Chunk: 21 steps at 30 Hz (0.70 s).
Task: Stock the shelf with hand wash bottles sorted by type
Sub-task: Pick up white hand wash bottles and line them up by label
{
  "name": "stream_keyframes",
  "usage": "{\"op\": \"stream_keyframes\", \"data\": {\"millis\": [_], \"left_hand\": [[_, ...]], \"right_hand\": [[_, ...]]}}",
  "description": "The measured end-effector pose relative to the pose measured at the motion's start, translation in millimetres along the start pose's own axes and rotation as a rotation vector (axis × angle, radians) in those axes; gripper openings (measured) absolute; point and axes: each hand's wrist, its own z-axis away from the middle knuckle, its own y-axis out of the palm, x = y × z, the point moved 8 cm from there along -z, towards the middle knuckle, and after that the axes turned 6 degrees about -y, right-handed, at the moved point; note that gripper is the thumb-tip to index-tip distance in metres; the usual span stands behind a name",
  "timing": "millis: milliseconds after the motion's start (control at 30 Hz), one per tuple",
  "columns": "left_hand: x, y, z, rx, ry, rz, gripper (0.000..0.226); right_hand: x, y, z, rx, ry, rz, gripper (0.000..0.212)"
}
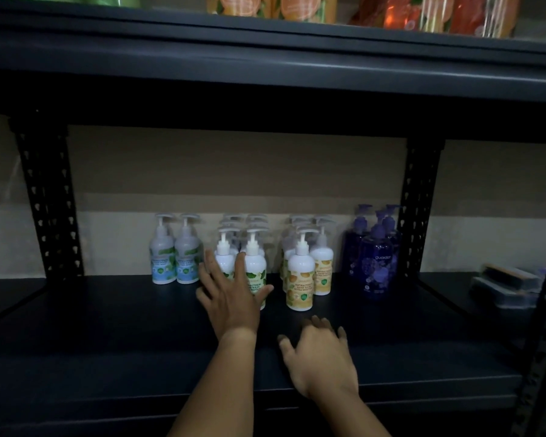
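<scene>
Standing in four groups by type on the dark shelf (108,310) are white pump bottles with blue labels (174,260), green labels (255,272) and yellow labels (300,279), the latter two reading "ANTIBACTERIAL HAND WASH", plus purple "guardian" bottles (377,263). The left hand (230,294), fingers spread straight, touches the green-label front row; the right hand (320,354) rests on the shelf, fingers loosely apart.

The green-leaf bottle (255,272) is showing "ANTIBACTERIAL HAND WASH" on its label, partly hidden by a hand. The yellow bottle (300,280) is showing the same words. The purple bottle (377,266) is showing "guardian". Smaller words are too blurry.
</scene>
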Motion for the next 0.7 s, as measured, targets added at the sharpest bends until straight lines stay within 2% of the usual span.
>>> {"op": "stream_keyframes", "data": {"millis": [400, 533, 700], "left_hand": [[0.4, 0.6, 1.2, -0.003, 0.010, -0.004, 0.093], [-0.3, -0.5, 0.6, -0.009, 0.020, 0.028, 0.100], [-0.8, -8.0, 4.3, -0.002, 0.023, 0.104, 0.112]], "right_hand": [[0.5, -2.7, 1.6, -0.017, -0.011, 0.004, 0.059], [2.3, -4.8, 3.4, -0.034, -0.012, 0.018, 0.057], [8.6, -17.5, 15.4, -0.096, -0.034, -0.020, 0.043]]}}
